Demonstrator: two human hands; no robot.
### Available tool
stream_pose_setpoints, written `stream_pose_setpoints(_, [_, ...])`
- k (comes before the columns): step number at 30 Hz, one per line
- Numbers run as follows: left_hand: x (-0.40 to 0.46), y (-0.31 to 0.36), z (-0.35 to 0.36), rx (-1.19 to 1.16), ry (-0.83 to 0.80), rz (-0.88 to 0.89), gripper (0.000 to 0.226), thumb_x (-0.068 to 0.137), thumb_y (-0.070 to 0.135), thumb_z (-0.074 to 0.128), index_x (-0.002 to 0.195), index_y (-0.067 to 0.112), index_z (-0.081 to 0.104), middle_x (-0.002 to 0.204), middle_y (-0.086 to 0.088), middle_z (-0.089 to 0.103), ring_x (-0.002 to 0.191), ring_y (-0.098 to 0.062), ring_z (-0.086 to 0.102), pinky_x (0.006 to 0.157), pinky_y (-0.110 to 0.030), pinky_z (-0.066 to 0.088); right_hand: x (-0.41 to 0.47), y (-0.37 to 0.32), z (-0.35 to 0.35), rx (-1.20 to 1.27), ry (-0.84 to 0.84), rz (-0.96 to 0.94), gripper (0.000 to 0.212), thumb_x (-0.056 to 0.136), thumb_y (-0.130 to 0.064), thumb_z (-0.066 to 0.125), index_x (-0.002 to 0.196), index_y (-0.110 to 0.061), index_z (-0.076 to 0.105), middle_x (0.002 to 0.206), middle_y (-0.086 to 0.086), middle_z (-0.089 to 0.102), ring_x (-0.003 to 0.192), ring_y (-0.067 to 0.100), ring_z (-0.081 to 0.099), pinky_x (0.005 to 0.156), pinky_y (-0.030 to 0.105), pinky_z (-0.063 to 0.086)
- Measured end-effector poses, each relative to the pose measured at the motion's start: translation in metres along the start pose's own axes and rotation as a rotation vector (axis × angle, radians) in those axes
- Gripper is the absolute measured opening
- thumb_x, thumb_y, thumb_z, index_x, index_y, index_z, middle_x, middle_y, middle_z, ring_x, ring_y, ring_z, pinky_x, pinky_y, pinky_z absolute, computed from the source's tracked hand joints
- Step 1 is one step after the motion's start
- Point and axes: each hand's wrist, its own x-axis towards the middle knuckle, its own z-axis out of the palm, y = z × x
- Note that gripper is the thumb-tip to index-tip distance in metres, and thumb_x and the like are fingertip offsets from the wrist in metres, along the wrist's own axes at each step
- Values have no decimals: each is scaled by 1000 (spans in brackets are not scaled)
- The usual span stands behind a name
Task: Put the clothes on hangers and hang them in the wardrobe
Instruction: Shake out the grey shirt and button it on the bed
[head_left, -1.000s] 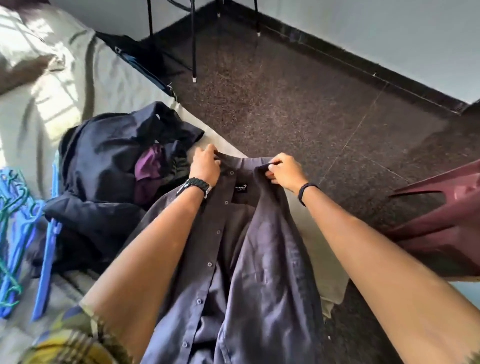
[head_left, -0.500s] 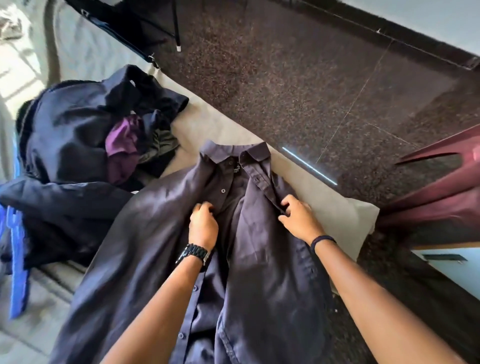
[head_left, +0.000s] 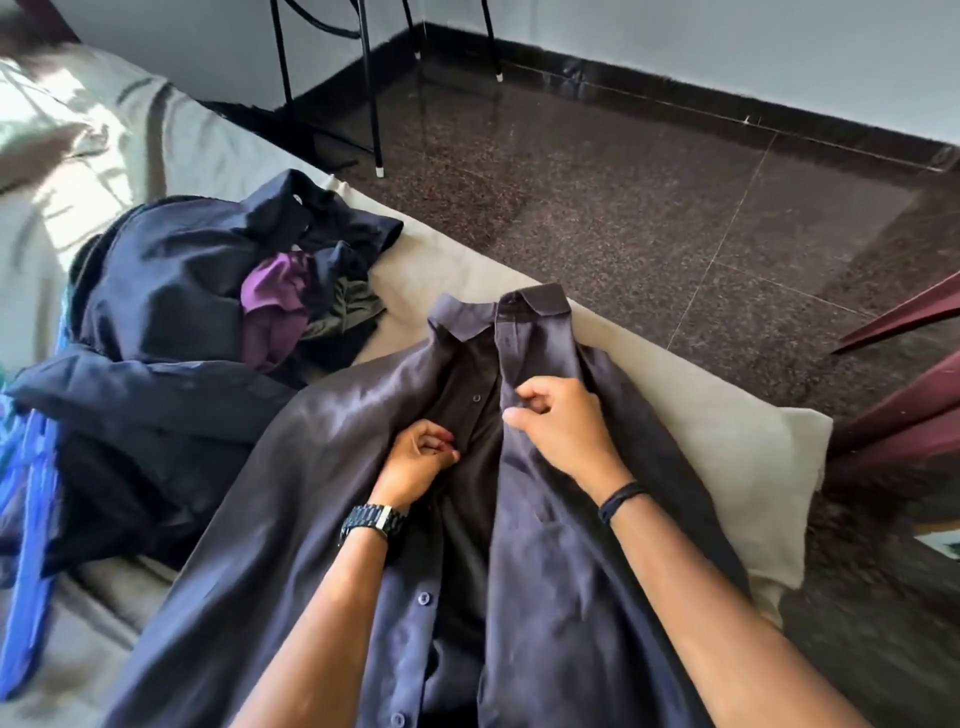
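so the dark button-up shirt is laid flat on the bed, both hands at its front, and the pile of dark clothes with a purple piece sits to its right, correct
Not quite. In the head view the pile of dark clothes with the purple piece sits left of the dark button-up shirt, not right. The rest holds: the shirt lies on the bed, left hand and right hand at its front.

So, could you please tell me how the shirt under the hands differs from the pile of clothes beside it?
The shirt is spread flat, collar away from the person; the pile of clothes is crumpled in a heap. Both hands, left hand and right hand, pinch the shirt's front edges; nothing touches the pile. The shirt is one grey-purple colour; the pile mixes navy, purple and green. Both lie on the bed.
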Motion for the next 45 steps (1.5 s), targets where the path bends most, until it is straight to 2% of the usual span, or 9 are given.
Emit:
stream_pose_setpoints(3, [-2,-13,-2,-116,-4,72,29,80,-15,63,79,11,53,71,-3,53,63,-6,49,58,-7,43,-25,2,33,-16,-4,-67,5,83,-17,70,87,-14,68,53,-9,50,57,7,48,61,18,36])
stream_pose_setpoints(7, [-7,-24,-6,-177,-21,176,28,82,-15,60,78,10,50,73,-4,53,64,1,53,62,-8,44,-49,12,66,-229,48,-106,11,92,-24,59,99,-18,63,81,6,69,88,29,59,73,36,42])
stream_pose_setpoints(11, [-14,-14,-8,-138,-33,254,34,81,-14,61,70,13,45,68,-4,48,64,-8,45,59,-14,39,-67,16,79,-257,177,-20,8,90,-21,59,96,-16,63,85,10,70,90,34,60,72,39,43])
stream_pose_setpoints(17, [-36,0,-8,-273,-5,242,30,75,-8,72,72,10,49,67,-11,59,60,-20,59,62,-33,50,-68,8,82,94,325,170,9,81,-8,69,89,-4,70,77,3,65,75,15,59,75,22,44])
stream_pose_setpoints(22, [-49,-1,-7,-533,-81,154,27,79,-13,66,77,7,49,75,-14,62,68,-20,62,67,-26,54,-74,12,92,376,332,207,13,83,-7,68,77,-18,66,75,0,65,74,11,57,76,31,48])
stream_pose_setpoints(25, [-49,-8,-5,-569,-130,96,23,82,-12,64,79,7,50,74,-12,62,66,-17,61,66,-23,53,-83,13,94,444,332,174,10,85,-4,65,82,-13,66,75,2,63,72,10,55,69,23,46])
stream_pose_setpoints(30, [-52,-17,1,-577,-127,51,22,86,-9,60,79,9,49,73,-9,61,65,-15,58,66,-24,52,-94,20,100,433,444,103,11,87,-8,66,84,-18,67,83,6,70,78,11,63,75,28,52])
stream_pose_setpoints(36, [-47,-29,0,-608,-173,13,19,89,-9,54,85,8,49,77,-9,60,74,-21,60,75,-29,52,-91,25,119,34,479,-24,10,83,-4,67,91,-8,72,80,1,62,69,3,57,70,4,41])
stream_pose_setpoints(45, [-44,-37,1,-660,-240,-4,17,89,-9,55,85,6,48,80,-11,61,74,-18,61,77,-27,52,-91,36,127,59,554,1,9,81,-1,68,88,-7,72,77,0,61,68,6,57,68,5,41])
